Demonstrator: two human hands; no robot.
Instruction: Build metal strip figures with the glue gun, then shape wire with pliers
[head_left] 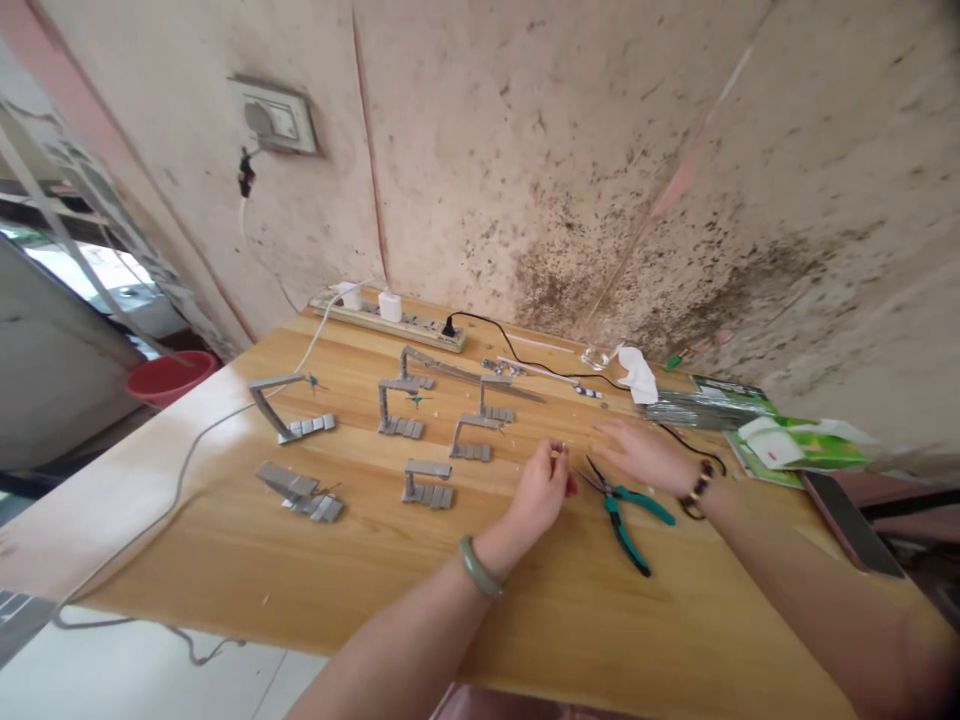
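Observation:
My left hand (pixel 543 486), with a green bangle at the wrist, is closed in a pinch near the middle of the table. Something small and pale shows at its fingertips and a bit of red beside them; the kind cannot be made out. My right hand (pixel 646 458) reaches over the tabletop with fingers stretched out, holding nothing that I can see. Between and below the hands lie teal-handled pliers (pixel 616 505), jaws toward the left hand. To the left stand several small grey bent stands, among them one near piece (pixel 427 482) and one far-left piece (pixel 271 410).
A power strip (pixel 405 322) with plugs runs along the wall. Crumpled white tissue (pixel 637 375), a bundle of grey strips (pixel 701 408), a green tissue pack (pixel 802 443) and a phone (pixel 853 523) lie at the right. A white cable (pixel 196 440) trails across the left side.

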